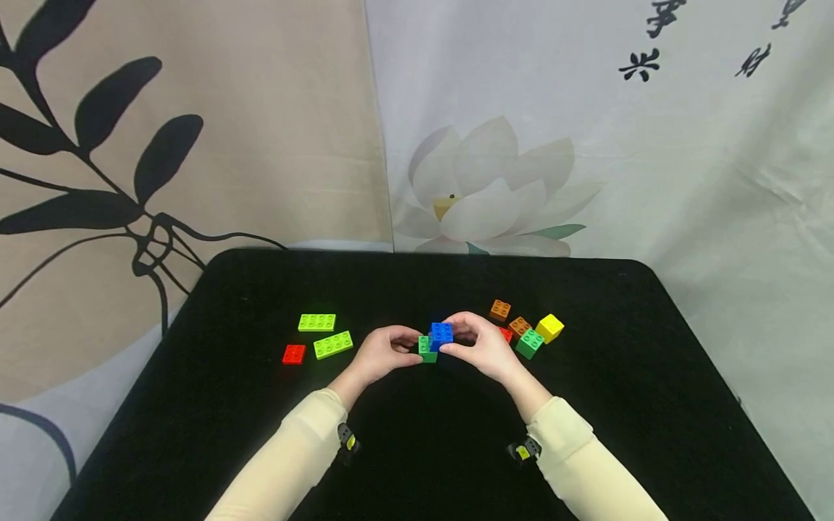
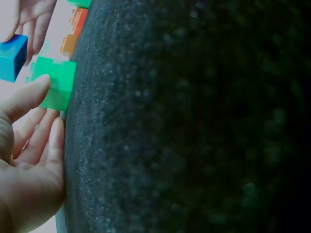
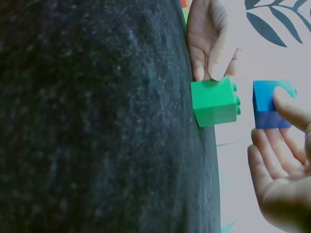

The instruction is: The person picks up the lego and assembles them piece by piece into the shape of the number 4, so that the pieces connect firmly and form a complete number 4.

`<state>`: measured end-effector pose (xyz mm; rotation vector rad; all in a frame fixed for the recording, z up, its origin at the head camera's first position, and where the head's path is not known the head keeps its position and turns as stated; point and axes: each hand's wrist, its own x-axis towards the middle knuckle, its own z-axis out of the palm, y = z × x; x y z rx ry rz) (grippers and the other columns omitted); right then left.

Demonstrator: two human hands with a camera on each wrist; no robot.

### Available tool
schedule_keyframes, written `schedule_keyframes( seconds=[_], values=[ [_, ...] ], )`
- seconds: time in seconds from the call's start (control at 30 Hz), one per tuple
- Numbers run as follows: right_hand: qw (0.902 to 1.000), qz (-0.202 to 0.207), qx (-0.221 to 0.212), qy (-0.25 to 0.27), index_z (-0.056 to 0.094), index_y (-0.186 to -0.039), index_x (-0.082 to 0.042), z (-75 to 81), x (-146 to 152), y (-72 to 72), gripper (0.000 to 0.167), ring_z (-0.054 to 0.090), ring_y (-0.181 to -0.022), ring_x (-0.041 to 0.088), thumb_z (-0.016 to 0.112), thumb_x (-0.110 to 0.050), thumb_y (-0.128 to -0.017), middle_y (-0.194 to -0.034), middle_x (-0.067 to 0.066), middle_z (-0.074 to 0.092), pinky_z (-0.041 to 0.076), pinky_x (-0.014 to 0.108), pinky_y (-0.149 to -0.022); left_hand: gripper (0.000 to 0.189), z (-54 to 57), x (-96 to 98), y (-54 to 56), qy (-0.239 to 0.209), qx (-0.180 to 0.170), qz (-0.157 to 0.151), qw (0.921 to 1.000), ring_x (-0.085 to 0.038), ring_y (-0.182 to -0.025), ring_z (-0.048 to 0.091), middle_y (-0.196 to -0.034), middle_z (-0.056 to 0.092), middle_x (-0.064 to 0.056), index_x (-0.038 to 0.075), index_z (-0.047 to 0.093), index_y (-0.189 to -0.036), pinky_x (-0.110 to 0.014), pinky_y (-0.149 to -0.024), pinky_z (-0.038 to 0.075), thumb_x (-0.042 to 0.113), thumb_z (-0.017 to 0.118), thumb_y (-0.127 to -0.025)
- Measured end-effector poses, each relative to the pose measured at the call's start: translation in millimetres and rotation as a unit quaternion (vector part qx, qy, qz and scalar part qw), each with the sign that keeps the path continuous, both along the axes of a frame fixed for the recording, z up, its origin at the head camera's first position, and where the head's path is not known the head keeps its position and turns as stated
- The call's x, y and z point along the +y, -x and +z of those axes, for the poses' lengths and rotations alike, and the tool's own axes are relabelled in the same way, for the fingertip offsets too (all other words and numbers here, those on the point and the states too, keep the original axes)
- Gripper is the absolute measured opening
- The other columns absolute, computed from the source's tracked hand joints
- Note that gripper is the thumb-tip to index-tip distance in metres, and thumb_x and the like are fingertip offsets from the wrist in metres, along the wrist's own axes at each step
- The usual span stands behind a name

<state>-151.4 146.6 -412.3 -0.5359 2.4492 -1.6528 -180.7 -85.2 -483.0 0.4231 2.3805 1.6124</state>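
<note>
Black 事 (image 1: 665, 18), 兴 (image 1: 640, 65) — white cloth (image 1: 691, 159)

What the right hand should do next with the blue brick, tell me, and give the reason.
Probably lower the blue building brick onto the green building brick beneath it: the right hand holds the blue one above, with a gap between them, while the left hand holds the green one, its studs facing up.

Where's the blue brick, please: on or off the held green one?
Off: the right wrist view shows the blue brick and green brick apart.
</note>
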Motion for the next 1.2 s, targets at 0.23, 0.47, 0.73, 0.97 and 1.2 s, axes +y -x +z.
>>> schedule_keyframes(
  seconds=[0.23, 0.47, 0.73, 0.97, 1.2],
  values=[
    [0.9998, -0.002, 0.006, -0.020, 0.060, -0.118, 0.002, 2.9, -8, 2.1, 0.031, 0.061, -0.108, 0.035, 0.072, -0.006, -0.091, -0.116, 0.018, 0.065, 0.047, 0.054, -0.098, 0.031, -0.5, 0.3, 0.6, 0.015, 0.009, 0.003, 0.9998, -0.020, -0.095, 0.066, -0.107, 0.071, -0.004, 0.009, 0.073, -0.113, -0.034, -0.086, 0.056, 0.011, 0.081, -0.083],
    [0.9995, -0.004, -0.001, -0.030, 0.060, -0.118, 0.002, -1.5, -12, 5.3, 0.030, 0.062, -0.108, 0.034, 0.071, -0.005, -0.091, -0.115, 0.018, 0.065, 0.048, 0.054, -0.098, 0.030, -2.6, 0.0, 2.2, 0.020, 0.020, -0.001, 0.9996, -0.019, -0.093, 0.066, -0.106, 0.071, -0.005, 0.009, 0.073, -0.112, -0.033, -0.084, 0.057, 0.012, 0.081, -0.083],
    [0.9998, -0.006, -0.004, -0.021, 0.060, -0.120, -0.003, -43.1, -6, 25.3, 0.034, 0.061, -0.110, 0.031, 0.074, -0.011, -0.090, -0.118, 0.014, 0.065, 0.048, 0.051, -0.099, 0.030, -2.4, -0.6, 1.4, 0.026, 0.007, 0.007, 0.9996, -0.018, -0.091, 0.066, -0.105, 0.071, -0.004, 0.009, 0.073, -0.112, -0.034, -0.084, 0.057, 0.012, 0.081, -0.083],
    [0.9997, -0.009, -0.003, -0.022, 0.062, -0.118, -0.010, -46.8, -5, 27.0, 0.034, 0.063, -0.107, 0.023, 0.076, -0.018, -0.088, -0.114, 0.006, 0.066, 0.049, 0.047, -0.097, 0.028, -1.7, -0.8, 1.2, 0.037, 0.006, 0.014, 0.9992, -0.017, -0.089, 0.064, -0.104, 0.070, -0.002, 0.011, 0.075, -0.110, -0.033, -0.081, 0.056, 0.014, 0.082, -0.083],
    [0.9997, -0.005, 0.004, -0.025, 0.063, -0.116, -0.012, -46.1, -6, 26.1, 0.032, 0.064, -0.105, 0.021, 0.077, -0.017, -0.087, -0.113, 0.004, 0.067, 0.050, 0.046, -0.096, 0.028, -1.0, -0.5, 1.3, 0.039, 0.019, 0.008, 0.9990, -0.016, -0.088, 0.064, -0.104, 0.071, -0.002, 0.011, 0.075, -0.110, -0.033, -0.079, 0.056, 0.015, 0.082, -0.083]
  ],
)
